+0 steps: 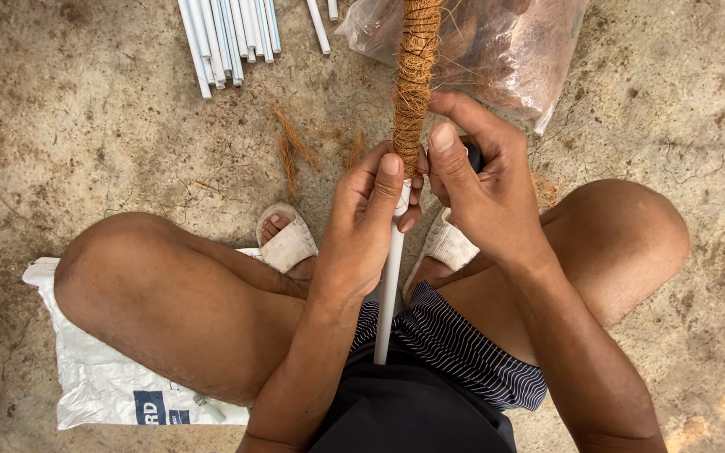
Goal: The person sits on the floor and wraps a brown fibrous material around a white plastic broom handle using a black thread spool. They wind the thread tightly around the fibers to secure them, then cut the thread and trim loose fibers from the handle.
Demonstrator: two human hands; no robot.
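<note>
— Nearest, at centre frame?
— Left hand (368,220), fingers clenched round a thin white plastic pipe (389,289) just below its brown coir-rope wrapping (414,80).
— And rightwards?
— Right hand (478,189) beside it, fingertips pinching the wrapping's lower end; clear plastic bag of fibre (509,54) upper right

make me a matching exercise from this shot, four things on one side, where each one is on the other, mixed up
Things:
1. white pipe
2. coir rope wrapping
3. bundle of white pipes
4. clear plastic bag of fibre

Places:
A. lying on the ground, top left
B. on the ground, top right
C. gripped in the left hand, running down between the knees
D. wound around the pipe above both hands, right hand at its lower end

Pairs: 1-C, 2-D, 3-A, 4-B
</note>
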